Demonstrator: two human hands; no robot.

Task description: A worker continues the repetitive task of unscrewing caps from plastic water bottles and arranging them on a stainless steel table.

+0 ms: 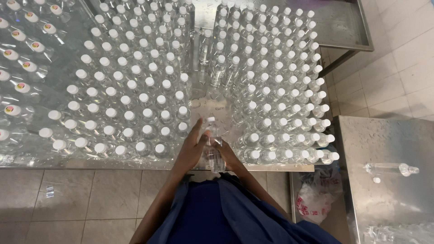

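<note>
A clear plastic bottle (212, 147) with a white cap is held upright between both hands at the near edge of the steel table (199, 13). The left hand (192, 149) is closed against the bottle's left side, fingers extended upward along the body. The right hand (226, 152) is wrapped around the bottle's right side, lower down (its fingertips are partly hidden behind the bottle).

The bottle is positioned in the open lane of the table, between two blocks of identical bottles. To the left of the held bottle, a large block of white-capped bottles (126, 86) is arranged in rows. To its right, a second block of capped bottles (280, 90) is arranged in the same way. Far left of the held bottle, bottles with coloured cap labels (22, 49) are grouped.

To the right of the held bottle, beyond the table edge, a white plastic bag (316, 194) is seen on the floor. Further right, a single bottle (391, 169) lies on its side on a second steel surface (389, 144), with a loose white cap (376, 180) just beside it.
</note>
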